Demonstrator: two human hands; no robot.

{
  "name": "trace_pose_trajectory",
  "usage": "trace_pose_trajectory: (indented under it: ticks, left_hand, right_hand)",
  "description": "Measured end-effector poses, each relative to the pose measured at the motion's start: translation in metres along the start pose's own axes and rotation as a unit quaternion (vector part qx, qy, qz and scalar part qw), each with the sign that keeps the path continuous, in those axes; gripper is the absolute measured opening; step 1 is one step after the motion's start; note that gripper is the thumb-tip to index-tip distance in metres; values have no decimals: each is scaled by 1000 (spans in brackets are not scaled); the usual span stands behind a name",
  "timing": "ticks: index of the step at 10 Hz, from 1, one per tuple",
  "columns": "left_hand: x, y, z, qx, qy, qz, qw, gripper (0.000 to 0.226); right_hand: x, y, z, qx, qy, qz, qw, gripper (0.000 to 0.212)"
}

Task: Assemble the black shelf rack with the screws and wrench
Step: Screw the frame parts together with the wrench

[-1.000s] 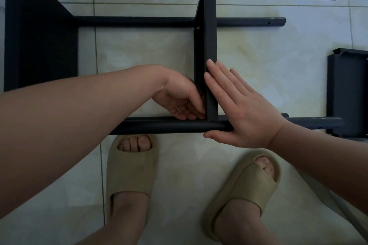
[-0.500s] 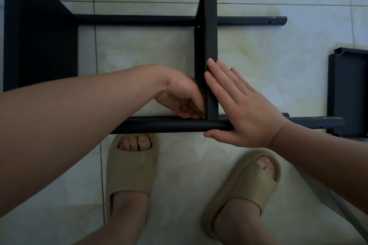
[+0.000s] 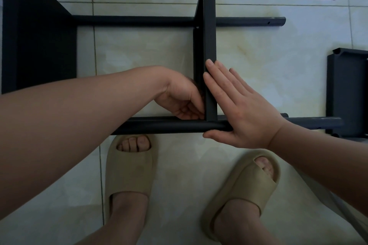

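Black rack on its side on the floor | its shelf panel runs away from me onto the near tube | my left grip curls at that joint, holding what I cannot tell | my right grip, fingers straight, braces the panel's right face.

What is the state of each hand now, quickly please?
Left hand: fingers curled at the corner beside the middle panel; whether it holds anything cannot be told.
Right hand: open, flat against the middle panel.
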State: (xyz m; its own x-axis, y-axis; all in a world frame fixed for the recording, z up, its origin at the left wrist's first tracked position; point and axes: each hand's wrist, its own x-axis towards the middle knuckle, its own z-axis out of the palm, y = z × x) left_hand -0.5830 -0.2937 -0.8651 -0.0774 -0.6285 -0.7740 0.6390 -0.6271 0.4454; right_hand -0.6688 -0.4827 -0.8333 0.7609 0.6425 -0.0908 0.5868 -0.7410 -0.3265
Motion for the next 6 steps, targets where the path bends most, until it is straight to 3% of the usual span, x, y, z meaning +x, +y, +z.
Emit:
trace_pose_trajectory:
  ticks: [3,6]
  left_hand:
    - [0,-3,1,-45,4,30,999,21]
    - [-2,-1,0,-8,3,14,1000,17]
  right_hand:
    - [0,1,1,2,4,-3,1000,105]
    - [0,1,1,2,1,-2,1000,105]
